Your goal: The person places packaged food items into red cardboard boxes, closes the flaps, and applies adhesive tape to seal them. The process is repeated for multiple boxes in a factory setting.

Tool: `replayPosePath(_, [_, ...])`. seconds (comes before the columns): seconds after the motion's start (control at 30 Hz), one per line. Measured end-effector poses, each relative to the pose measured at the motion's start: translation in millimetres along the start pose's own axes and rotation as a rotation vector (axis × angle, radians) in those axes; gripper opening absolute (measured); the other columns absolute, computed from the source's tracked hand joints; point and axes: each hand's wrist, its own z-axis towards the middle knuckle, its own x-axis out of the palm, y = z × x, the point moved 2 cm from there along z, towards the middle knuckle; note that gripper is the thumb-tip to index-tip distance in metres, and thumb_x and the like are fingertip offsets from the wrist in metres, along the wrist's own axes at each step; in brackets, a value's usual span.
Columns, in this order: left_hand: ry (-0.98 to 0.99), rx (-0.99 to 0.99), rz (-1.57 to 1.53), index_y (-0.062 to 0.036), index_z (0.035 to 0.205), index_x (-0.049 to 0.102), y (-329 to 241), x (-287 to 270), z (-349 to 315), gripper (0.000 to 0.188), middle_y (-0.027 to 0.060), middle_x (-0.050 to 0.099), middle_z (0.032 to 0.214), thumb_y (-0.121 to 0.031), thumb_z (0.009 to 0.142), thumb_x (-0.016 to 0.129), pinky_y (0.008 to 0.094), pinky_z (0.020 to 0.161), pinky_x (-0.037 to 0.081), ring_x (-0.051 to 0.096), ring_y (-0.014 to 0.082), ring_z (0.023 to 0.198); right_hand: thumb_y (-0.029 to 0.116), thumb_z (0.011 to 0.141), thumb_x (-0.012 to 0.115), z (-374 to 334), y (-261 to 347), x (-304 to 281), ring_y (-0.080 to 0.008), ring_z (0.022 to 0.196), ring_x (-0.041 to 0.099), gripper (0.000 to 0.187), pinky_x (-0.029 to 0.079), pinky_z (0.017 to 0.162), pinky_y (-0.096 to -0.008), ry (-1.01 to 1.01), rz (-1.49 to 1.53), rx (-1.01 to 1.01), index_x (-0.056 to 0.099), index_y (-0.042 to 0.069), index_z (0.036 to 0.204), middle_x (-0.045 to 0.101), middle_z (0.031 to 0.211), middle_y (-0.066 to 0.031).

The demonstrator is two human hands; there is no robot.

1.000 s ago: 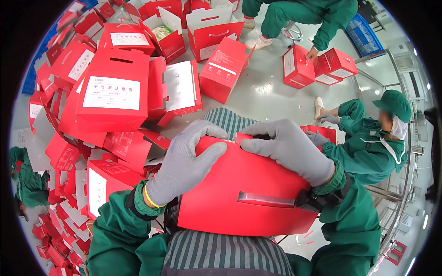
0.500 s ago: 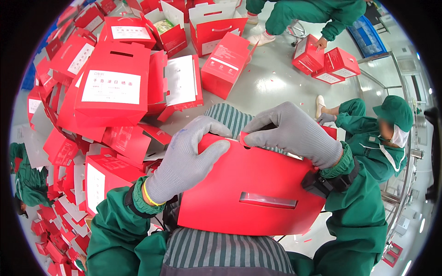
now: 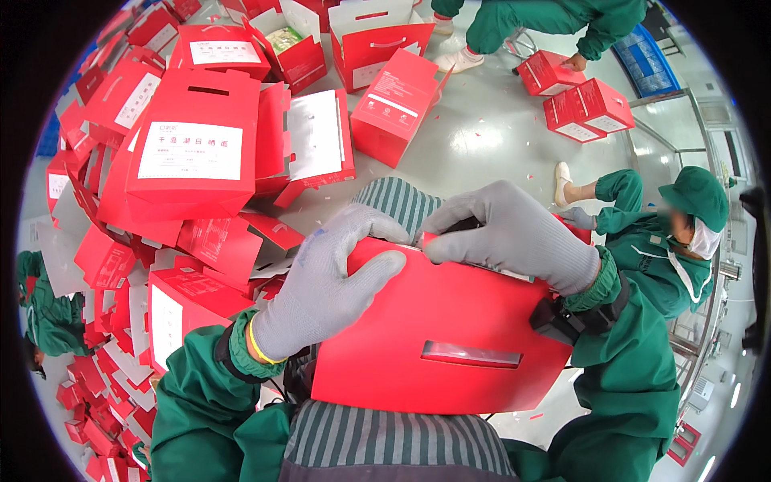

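A red cardboard box [image 3: 385,333] with a slot-shaped handle hole rests on my lap, its far edge toward my fingers. My left hand [image 3: 333,273], in a grey knit glove, holds that far edge at the left, thumb on the red face and fingers over the rim. At the middle of the same edge my right hand [image 3: 510,237], also gloved in grey, pinches a small red tab [image 3: 428,238] between thumb and fingers. The far side of the box is mostly hidden behind my hands.
A large heap of red boxes [image 3: 197,120], some folded and some flat, fills the left side. Single red boxes [image 3: 393,104] stand on the grey floor ahead. A co-worker [image 3: 658,233] sits at the right; another handles red boxes [image 3: 590,111] near a blue crate [image 3: 645,60].
My hands stay on the same edge, and the pinched tab looks smaller between my right fingers. The far co-worker's hand has moved slightly over the red boxes.
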Motion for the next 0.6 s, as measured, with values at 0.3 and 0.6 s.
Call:
replayPosePath(0.3, [-0.02, 0.095, 0.015, -0.0003, 0.108, 0.065, -1.9, 1.8, 6.0, 0.022, 0.0135, 0.066, 0.109, -0.007, 0.088, 0.07, 0.038, 0.094, 0.051, 0.065, 0.0285, 0.104, 0.014, 0.09, 0.076, 1.5, -5.2, -6.1, -0.0073, 0.082, 0.065, 0.028, 0.053, 0.081, -0.0234, -0.013, 0.035, -0.029, 0.074, -0.004, 0.111, 0.075, 0.093, -0.0069])
replayPosePath(0.6, [-0.017, 0.077, 0.013, -0.0006, 0.11, 0.066, 13.7, -0.5, 21.5, 0.024, 0.0139, 0.067, 0.11, -0.008, 0.088, 0.072, 0.0385, 0.096, 0.051, 0.066, 0.0293, 0.106, 0.015, 0.085, 0.078, 20.0, -7.4, -16.7, -0.0059, 0.078, 0.06, 0.031, 0.051, 0.076, -0.0224, 0.005, -0.105, -0.043, 0.074, -0.004, 0.109, 0.073, 0.091, -0.0045])
